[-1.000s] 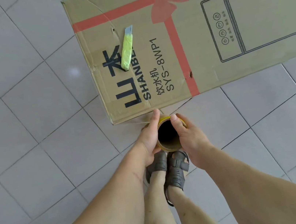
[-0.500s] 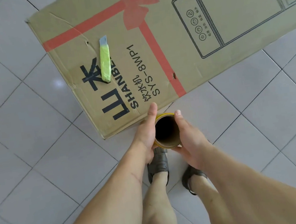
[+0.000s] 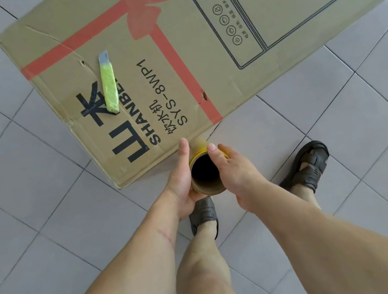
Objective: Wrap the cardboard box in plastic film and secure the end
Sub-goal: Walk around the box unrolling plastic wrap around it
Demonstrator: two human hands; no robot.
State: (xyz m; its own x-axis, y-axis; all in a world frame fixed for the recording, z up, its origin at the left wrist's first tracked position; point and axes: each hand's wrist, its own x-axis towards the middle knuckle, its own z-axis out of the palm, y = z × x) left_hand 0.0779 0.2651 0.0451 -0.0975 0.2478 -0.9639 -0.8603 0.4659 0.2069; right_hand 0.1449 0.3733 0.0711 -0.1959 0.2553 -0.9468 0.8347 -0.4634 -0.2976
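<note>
I am standing over the cardboard box (image 3: 199, 53), which lies flat on the tiled floor (image 3: 31, 196) and runs from the upper right of my view down to a corner just ahead of my hands. Its top face carries a printed red ribbon and bow, black lettering and a line drawing of an appliance. A yellow-green utility knife (image 3: 109, 86) rests on that face near the lettering, blade end pointing away from me, untouched by either hand.

Both my hands are closed around the roll of plastic film (image 3: 205, 174) — I look straight down its dark cardboard core, which stands upright between them. My left hand (image 3: 181, 184) cups the left side with the thumb stretched up along the roll toward the near edge of the box. My right hand (image 3: 236, 173) wraps the right side, thumb lying over the top rim. The roll sits just beside the box's near edge, close to the corner, and a faint translucent sheet seems to stretch from the roll toward the cardboard; whether it is stuck there I cannot tell.

Below the roll are my feet in dark sandals — the left sandal (image 3: 203, 213) right under my hands, the right sandal (image 3: 307, 165) planted well out to the right on the tiles
</note>
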